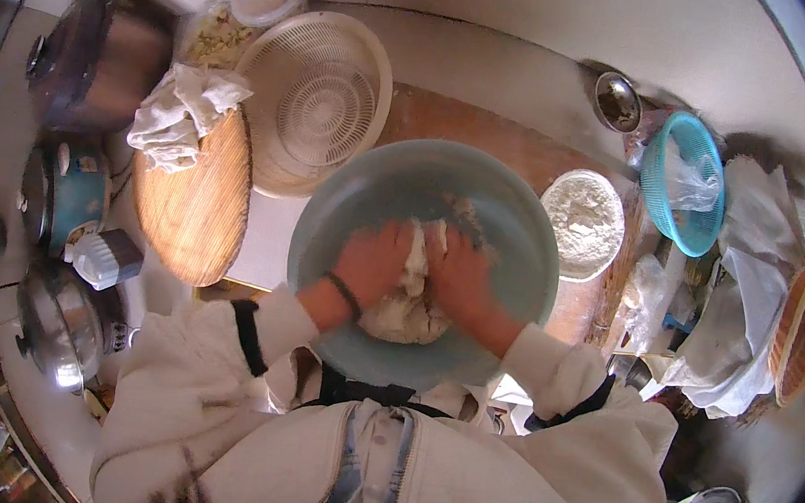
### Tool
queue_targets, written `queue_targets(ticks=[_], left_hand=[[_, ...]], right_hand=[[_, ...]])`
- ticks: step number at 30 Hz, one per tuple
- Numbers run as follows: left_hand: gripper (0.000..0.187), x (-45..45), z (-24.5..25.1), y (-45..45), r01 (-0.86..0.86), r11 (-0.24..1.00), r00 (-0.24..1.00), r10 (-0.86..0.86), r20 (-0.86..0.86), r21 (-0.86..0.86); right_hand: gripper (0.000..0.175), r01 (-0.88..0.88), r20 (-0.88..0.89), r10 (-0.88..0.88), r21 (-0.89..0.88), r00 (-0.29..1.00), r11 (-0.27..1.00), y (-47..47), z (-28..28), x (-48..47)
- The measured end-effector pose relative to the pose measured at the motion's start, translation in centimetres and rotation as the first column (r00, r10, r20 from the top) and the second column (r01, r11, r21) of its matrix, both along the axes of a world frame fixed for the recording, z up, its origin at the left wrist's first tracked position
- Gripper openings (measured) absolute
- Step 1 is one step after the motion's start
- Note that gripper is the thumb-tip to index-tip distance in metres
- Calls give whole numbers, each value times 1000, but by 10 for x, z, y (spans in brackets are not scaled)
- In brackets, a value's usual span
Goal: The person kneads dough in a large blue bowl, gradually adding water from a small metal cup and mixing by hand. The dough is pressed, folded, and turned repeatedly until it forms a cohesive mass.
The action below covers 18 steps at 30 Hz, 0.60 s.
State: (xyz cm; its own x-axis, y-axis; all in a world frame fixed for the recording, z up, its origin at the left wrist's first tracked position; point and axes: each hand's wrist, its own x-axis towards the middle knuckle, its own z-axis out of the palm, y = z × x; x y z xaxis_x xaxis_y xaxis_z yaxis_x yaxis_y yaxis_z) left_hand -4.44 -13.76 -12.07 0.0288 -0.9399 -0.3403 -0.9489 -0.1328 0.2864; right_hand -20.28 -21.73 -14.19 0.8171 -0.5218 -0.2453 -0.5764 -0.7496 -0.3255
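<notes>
A lump of pale dough (pixel 405 321) lies in the large grey-green basin (pixel 381 177) in front of my body. My left hand (pixel 377 260), with a dark band at the wrist, grips the dough from the left side. From the right, my right hand (pixel 461 274) grips it too, and a ridge of dough rises between the two hands. Both hands are slightly blurred, and their fingertips are partly hidden in the dough. Dough crumbs (pixel 466 212) stick to the basin's far inner wall. Just right of the basin stands a white bowl (pixel 584 280) of flour (pixel 581 224).
A wooden board (pixel 456 119) lies under the basin. To the left are a plastic colander (pixel 326 103), an oval ribbed board (pixel 192 218) with a cloth (pixel 185 115), and an appliance (pixel 105 64). A blue basket (pixel 666 220), plastic bags (pixel 644 296) and a wicker basket (pixel 801 334) stand right.
</notes>
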Motion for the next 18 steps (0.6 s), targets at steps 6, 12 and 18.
queue_targets(ticks=[6, 12, 18], left_hand=[[54, 25, -23, -48, -20, 1000, 992, 21, 126, -12], [83, 22, 19, -31, -115, 983, 990, 126, -68, 141], [97, 5, 79, 30, 60, 992, 991, -46, -129, 114]], right_hand=[[54, 23, -15, -22, 102, 1000, 994, -55, -3, 28], [43, -27, 79, 22, 61, 997, 998, -39, 49, 23], [76, -209, 207, 178, 135, 962, 969, 13, 110, -43]])
